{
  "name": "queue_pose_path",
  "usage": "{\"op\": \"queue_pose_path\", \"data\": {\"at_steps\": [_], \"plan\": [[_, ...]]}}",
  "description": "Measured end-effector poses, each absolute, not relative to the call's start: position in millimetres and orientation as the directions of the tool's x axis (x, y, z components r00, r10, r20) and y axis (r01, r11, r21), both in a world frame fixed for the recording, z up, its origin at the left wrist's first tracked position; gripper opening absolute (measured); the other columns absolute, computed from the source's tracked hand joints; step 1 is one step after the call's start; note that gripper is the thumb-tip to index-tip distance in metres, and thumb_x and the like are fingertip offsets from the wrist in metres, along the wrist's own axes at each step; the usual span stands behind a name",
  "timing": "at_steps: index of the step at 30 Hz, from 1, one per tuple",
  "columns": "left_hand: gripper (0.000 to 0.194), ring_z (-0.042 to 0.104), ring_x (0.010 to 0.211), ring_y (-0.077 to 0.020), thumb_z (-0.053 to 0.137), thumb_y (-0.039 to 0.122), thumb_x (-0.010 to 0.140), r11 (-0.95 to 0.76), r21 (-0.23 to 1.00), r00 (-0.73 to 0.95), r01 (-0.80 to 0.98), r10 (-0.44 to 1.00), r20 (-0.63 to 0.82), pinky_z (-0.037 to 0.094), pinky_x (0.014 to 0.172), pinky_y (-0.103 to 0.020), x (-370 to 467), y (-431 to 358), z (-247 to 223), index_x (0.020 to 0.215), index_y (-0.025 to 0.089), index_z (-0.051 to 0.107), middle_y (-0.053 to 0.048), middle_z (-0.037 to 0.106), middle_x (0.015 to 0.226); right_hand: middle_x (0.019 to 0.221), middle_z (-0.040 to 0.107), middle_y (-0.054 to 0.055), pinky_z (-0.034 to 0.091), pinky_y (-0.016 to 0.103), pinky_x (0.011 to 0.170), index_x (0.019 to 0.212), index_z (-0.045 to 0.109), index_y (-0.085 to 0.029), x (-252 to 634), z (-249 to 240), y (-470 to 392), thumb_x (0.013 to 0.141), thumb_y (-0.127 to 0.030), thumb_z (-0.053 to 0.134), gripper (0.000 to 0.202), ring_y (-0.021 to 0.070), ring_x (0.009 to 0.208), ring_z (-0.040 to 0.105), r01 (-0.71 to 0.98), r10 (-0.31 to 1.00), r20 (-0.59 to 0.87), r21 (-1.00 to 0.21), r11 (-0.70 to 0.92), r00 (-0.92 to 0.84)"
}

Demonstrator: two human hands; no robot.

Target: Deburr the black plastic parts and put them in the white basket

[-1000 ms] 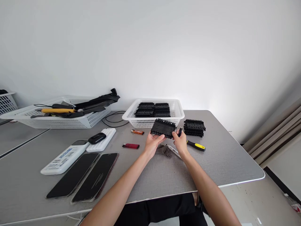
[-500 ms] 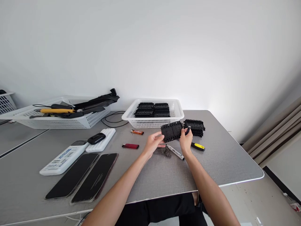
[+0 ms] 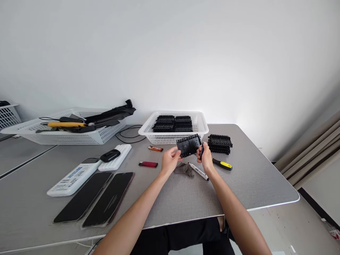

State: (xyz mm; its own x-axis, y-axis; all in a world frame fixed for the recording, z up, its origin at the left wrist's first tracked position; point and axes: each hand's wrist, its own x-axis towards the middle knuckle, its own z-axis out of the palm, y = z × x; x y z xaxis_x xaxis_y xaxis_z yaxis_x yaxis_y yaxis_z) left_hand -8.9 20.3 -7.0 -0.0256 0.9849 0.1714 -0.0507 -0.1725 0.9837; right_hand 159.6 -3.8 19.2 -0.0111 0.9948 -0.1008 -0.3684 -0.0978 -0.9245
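Over the table (image 3: 252,177), black ridged part (image 3: 188,146), held in left hand (image 3: 169,161); right hand (image 3: 206,158) alongside, gripping dark object (image 3: 202,151)

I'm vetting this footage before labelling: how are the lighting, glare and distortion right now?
Head view: soft light, with the wall brightest right of centre; head view: pale reflected streaks on the right-hand phone; head view: the left-hand basket looks stretched towards the edge; head view: ribs on the black part in the left hand show, but finer detail sinks into black.
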Motion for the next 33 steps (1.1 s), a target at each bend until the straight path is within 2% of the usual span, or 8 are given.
{"op": "queue_pose_path", "data": {"at_steps": [3, 7, 11, 18, 22, 28, 33], "plan": [[0.039, 0.07, 0.062, -0.0211, 0.069, 0.039, 0.077, -0.195, 0.981, -0.023, -0.026, 0.981, 0.194, 0.063, 0.066, -0.039, -8.5, 18.1, -5.1, 0.107, 0.014, 0.068, -0.004, 0.073, 0.068, 0.061, 0.032, -0.005, 0.011, 0.022, 0.045, 0.072, 0.034, -0.023, 155.4, 23.1, -5.1, 0.083, -0.057, 0.039, 0.036, 0.0109, 0.049, 0.024, -0.416, 0.97, -0.151, -0.883, -0.218, -0.188], [0.037, 0.071, 0.064, -0.0219, 0.064, 0.04, 0.08, -0.259, 0.963, 0.015, 0.073, 0.966, 0.258, 0.062, 0.068, -0.038, -6.8, 12.8, -0.4, 0.107, 0.014, 0.068, -0.005, 0.074, 0.072, 0.058, 0.028, -0.005, 0.01, 0.02, 0.043, 0.068, 0.034, -0.022, 147.5, 25.6, -11.2, 0.081, -0.052, 0.039, 0.033, 0.0096, 0.048, 0.022, -0.368, 0.898, -0.212, -0.857, -0.36, -0.385], [0.032, 0.07, 0.065, -0.0201, 0.059, 0.037, 0.084, -0.375, 0.903, 0.068, 0.21, 0.927, 0.369, 0.058, 0.068, -0.031, -4.1, 8.1, 2.3, 0.106, 0.015, 0.069, -0.003, 0.074, 0.07, 0.058, 0.028, -0.005, 0.011, 0.019, 0.042, 0.066, 0.034, -0.021, 142.0, 25.2, -15.6, 0.081, -0.044, 0.037, 0.027, 0.0095, 0.047, 0.021, -0.319, 0.834, -0.254, -0.838, -0.442, -0.489], [0.032, 0.072, 0.072, -0.0204, 0.054, 0.034, 0.088, -0.463, 0.828, 0.113, 0.318, 0.885, 0.451, 0.055, 0.068, -0.028, -1.9, 2.4, 4.6, 0.109, 0.016, 0.07, -0.004, 0.076, 0.077, 0.058, 0.026, -0.004, 0.008, 0.019, 0.041, 0.064, 0.032, -0.021, 139.3, 24.5, -16.4, 0.077, -0.043, 0.034, 0.025, 0.0091, 0.047, 0.018, -0.313, 0.803, -0.29, -0.81, -0.496, -0.52], [0.031, 0.073, 0.078, -0.0221, 0.053, 0.033, 0.088, -0.479, 0.816, 0.128, 0.324, 0.877, 0.463, 0.056, 0.07, -0.029, -0.9, -0.2, 5.9, 0.108, 0.017, 0.07, -0.006, 0.077, 0.083, 0.058, 0.026, -0.004, 0.008, 0.019, 0.041, 0.064, 0.032, -0.021, 139.9, 25.5, -16.7, 0.076, -0.042, 0.034, 0.024, 0.0091, 0.047, 0.018, -0.335, 0.808, -0.3, -0.795, -0.505, -0.507], [0.032, 0.073, 0.074, -0.0209, 0.052, 0.03, 0.089, -0.497, 0.801, 0.143, 0.334, 0.866, 0.479, 0.057, 0.069, -0.029, 0.0, -1.0, 4.8, 0.111, 0.016, 0.07, -0.005, 0.077, 0.084, 0.059, 0.026, -0.004, 0.007, 0.019, 0.041, 0.065, 0.034, -0.021, 141.8, 27.5, -16.3, 0.078, -0.039, 0.033, 0.023, 0.0091, 0.046, 0.019, -0.367, 0.806, -0.316, -0.766, -0.528, -0.501], [0.031, 0.074, 0.081, -0.0213, 0.053, 0.03, 0.089, -0.512, 0.799, 0.133, 0.316, 0.858, 0.497, 0.058, 0.074, -0.03, -1.0, -0.2, 4.8, 0.111, 0.016, 0.07, -0.006, 0.077, 0.092, 0.059, 0.026, -0.004, 0.008, 0.019, 0.041, 0.065, 0.034, -0.021, 146.0, 28.5, -14.2, 0.078, -0.039, 0.033, 0.022, 0.0094, 0.047, 0.019, -0.4, 0.796, -0.315, -0.733, -0.551, -0.517]]}}
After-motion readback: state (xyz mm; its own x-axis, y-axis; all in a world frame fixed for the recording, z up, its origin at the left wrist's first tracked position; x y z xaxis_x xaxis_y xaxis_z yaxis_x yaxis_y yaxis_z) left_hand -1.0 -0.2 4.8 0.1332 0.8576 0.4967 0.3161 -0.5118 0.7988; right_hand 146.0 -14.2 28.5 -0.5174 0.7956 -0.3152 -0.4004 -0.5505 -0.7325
